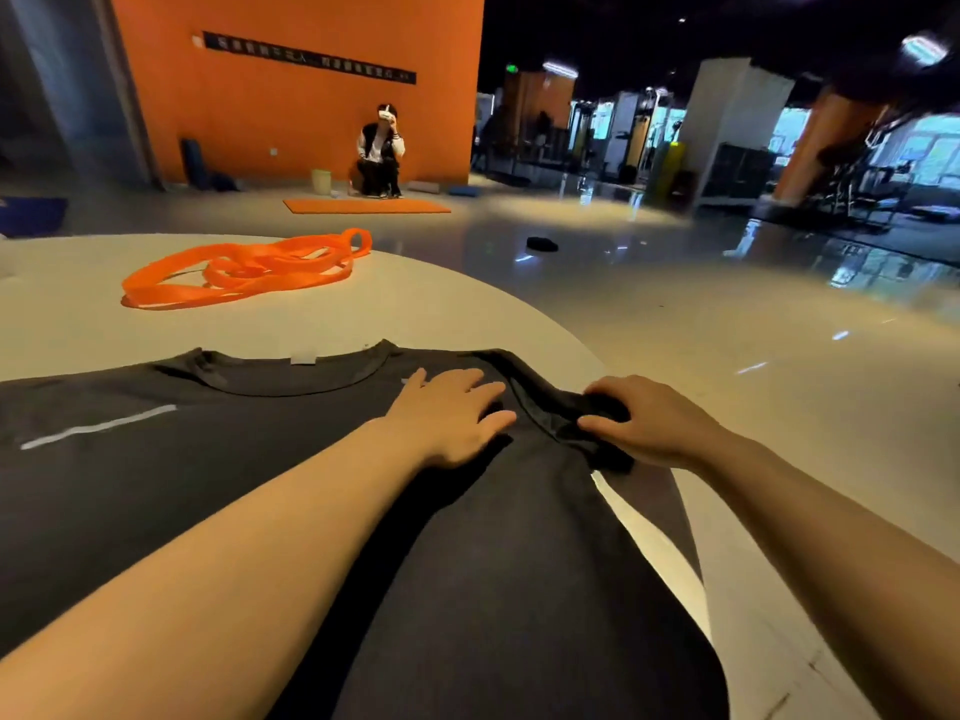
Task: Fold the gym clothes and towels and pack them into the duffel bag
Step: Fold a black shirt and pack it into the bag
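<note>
- The step in hand looks like folding the black T-shirt (260, 485): the left hand (452, 413) presses flat on its chest, fingers straight, while the right hand (644, 423) grips the bunched sleeve.
- Next, that sleeve probably needs carrying inward across the body.
- The shirt lies spread along the bench's (441, 309) near edge, collar toward the far side, thin pale stripes showing.
- No duffel bag is visible.
</note>
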`<control>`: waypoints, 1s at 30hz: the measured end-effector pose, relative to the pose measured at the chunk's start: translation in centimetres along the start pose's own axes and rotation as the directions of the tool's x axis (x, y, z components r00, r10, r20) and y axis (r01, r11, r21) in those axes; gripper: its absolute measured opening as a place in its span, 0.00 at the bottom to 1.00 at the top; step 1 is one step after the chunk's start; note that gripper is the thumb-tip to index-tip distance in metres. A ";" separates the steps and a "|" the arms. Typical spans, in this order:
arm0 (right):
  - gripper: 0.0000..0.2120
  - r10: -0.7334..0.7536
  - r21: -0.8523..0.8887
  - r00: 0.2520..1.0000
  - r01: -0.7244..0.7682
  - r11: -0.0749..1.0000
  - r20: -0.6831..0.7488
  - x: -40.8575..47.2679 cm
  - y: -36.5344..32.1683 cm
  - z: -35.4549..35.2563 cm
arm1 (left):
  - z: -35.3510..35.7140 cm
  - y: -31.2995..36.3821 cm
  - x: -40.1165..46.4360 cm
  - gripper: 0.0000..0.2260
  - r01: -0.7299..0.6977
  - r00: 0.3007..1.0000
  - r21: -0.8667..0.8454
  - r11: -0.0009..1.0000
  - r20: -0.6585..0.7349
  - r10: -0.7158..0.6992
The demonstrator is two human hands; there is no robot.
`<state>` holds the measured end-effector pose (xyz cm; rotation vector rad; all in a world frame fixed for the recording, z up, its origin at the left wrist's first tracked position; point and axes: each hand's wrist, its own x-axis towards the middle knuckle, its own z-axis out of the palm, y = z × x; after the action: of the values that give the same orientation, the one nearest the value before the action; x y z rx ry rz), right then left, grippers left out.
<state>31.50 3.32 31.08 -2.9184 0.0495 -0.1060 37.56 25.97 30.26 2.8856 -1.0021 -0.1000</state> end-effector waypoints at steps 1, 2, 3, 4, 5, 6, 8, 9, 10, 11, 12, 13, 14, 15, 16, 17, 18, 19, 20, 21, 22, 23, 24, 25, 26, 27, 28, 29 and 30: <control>0.15 0.042 0.002 0.996 -0.042 0.999 -0.083 0.4 0.2 0.3 | 0.3 0.7 0.7 0.28 -0.011 1.000 -0.006 1.000 0.006 0.011; 0.13 0.099 0.033 0.983 -0.095 0.995 -0.155 0.8 0.4 0.5 | 0.7 1.3 1.3 0.31 -0.018 1.000 -0.009 1.000 0.014 0.018; 0.13 0.163 0.077 0.963 -0.150 0.986 -0.213 1.2 0.8 0.7 | 1.1 1.7 1.7 0.35 -0.020 0.999 -0.017 1.000 0.025 0.021; 0.13 0.232 0.126 0.940 -0.206 0.970 -0.252 1.6 1.2 0.8 | 1.5 2.0 1.9 0.38 -0.016 0.999 -0.028 0.999 0.036 0.017; 0.14 0.301 0.185 0.913 -0.258 0.948 -0.275 2.1 1.7 0.9 | 1.8 2.2 2.0 0.42 -0.007 0.999 -0.039 0.999 0.043 0.009; 0.15 0.369 0.257 0.886 -0.301 0.918 -0.280 2.5 2.2 0.9 | 2.1 2.3 2.1 0.45 0.001 0.999 -0.044 0.999 0.046 0.002; 0.19 0.493 0.417 0.834 -0.368 0.831 -0.249 3.1 3.0 1.3 | 2.3 2.2 2.1 0.50 0.009 0.998 -0.047 0.999 0.056 -0.007; 0.22 0.545 0.512 0.809 -0.379 0.771 -0.221 3.2 3.2 1.5 | 2.3 2.2 2.2 0.51 0.013 0.998 -0.046 0.999 0.062 -0.010; 0.23 0.585 0.611 0.792 -0.377 0.696 -0.178 3.1 3.3 1.7 | 2.3 2.1 2.2 0.51 0.016 0.998 -0.045 0.999 0.065 -0.013; 0.25 0.607 0.695 0.786 -0.370 0.616 -0.119 2.8 3.3 1.8 | 2.4 2.1 2.2 0.52 0.017 0.998 -0.046 0.999 0.065 -0.014; 0.25 0.601 0.746 0.796 -0.361 0.559 -0.065 2.5 3.4 1.8 | 2.4 2.1 2.3 0.52 0.017 0.998 -0.048 0.999 0.062 -0.014; 0.24 0.571 0.756 0.820 -0.357 0.549 -0.028 2.2 3.4 1.9 | 2.5 2.1 2.4 0.52 0.017 0.998 -0.050 0.999 0.057 -0.014; 0.23 0.535 0.724 0.844 -0.358 0.590 -0.019 2.0 3.5 1.9 | 2.6 2.0 2.5 0.52 0.017 0.999 -0.053 0.998 0.051 -0.015; 0.23 0.512 0.662 0.858 -0.363 0.655 -0.036 1.8 3.4 1.8 | 2.7 2.0 2.6 0.52 0.019 0.999 -0.058 0.998 0.047 -0.016; 0.24 0.503 0.595 0.861 -0.364 0.717 -0.078 1.7 3.1 1.4 | 2.7 2.0 2.6 0.52 0.019 0.999 -0.065 0.998 0.044 -0.016; 0.24 0.496 0.552 0.858 -0.350 0.757 -0.135 1.7 2.7 1.0 | 2.7 2.0 2.5 0.52 0.015 0.999 -0.077 0.997 0.040 -0.012; 0.23 0.482 0.536 0.855 -0.320 0.781 -0.191 1.7 2.1 0.4 | 2.6 1.9 2.3 0.51 0.007 1.000 -0.093 0.996 0.025 -0.005; 0.21 0.453 0.538 0.858 -0.269 0.799 -0.243 1.7 1.3 -0.3 | 2.4 1.9 2.0 0.49 -0.003 1.000 -0.113 0.994 -0.014 0.002; 0.20 0.407 0.538 0.865 -0.201 0.818 -0.295 1.5 0.3 -1.1 | 2.2 1.8 1.7 0.45 -0.011 0.996 -0.128 0.992 -0.084 0.000; 0.19 0.349 0.523 0.871 -0.130 0.843 -0.346 1.3 -0.8 -1.8 | 2.0 1.5 1.3 0.39 -0.011 0.983 -0.146 0.989 -0.181 -0.016; 0.18 0.281 0.486 0.873 -0.058 0.872 -0.399 1.0 -2.0 -2.4 | 1.8 1.0 0.9 0.32 -0.002 0.959 -0.196 0.981 -0.279 -0.054; 0.18 0.204 0.438 0.869 0.016 0.899 -0.451 0.4 -3.5 -2.9 | 1.5 0.3 0.4 0.26 0.012 0.930 -0.298 0.954 -0.347 -0.120; 0.18 0.122 0.390 0.860 0.095 0.916 -0.495 -0.3 -5.2 -3.1 | 1.1 -0.5 -0.2 0.23 0.023 0.905 -0.421 0.907 -0.376 -0.198; 0.18 0.034 0.344 0.852 0.174 0.923 -0.522 -1.2 -6.9 -3.1 | 0.8 -1.4 -0.9 0.21 0.031 0.886 -0.535 0.844 -0.376 -0.271; 0.19 -0.055 0.304 0.853 0.244 0.921 -0.519 -2.1 -8.6 -3.0 | 0.5 -2.4 -1.7 0.19 0.036 0.871 -0.611 0.791 -0.369 -0.325; 0.19 -0.138 0.272 0.871 0.292 0.917 -0.471 -3.0 -10.0 -2.6 | 0.2 -3.2 -2.5 0.18 0.044 0.856 -0.650 0.759 -0.367 -0.364; 0.20 -0.222 0.224 0.897 0.323 0.920 -0.383 -4.0 -11.3 -2.0 | -0.1 -4.0 -3.3 0.18 0.050 0.844 -0.666 0.744 -0.370 -0.387; 0.21 -0.295 0.147 0.910 0.347 0.926 -0.290 -4.9 -12.1 -1.3 | -0.3 -4.7 -4.2 0.18 0.057 0.840 -0.666 0.744 -0.371 -0.396; 0.21 -0.344 0.063 0.907 0.369 0.927 -0.241 -5.7 -12.6 -0.5 | -0.5 -5.1 -5.2 0.18 0.068 0.850 -0.653 0.754 -0.357 -0.386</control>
<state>26.09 15.68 33.99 -2.7587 -0.4434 -0.4847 36.69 33.17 30.39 2.2241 -0.3926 0.2182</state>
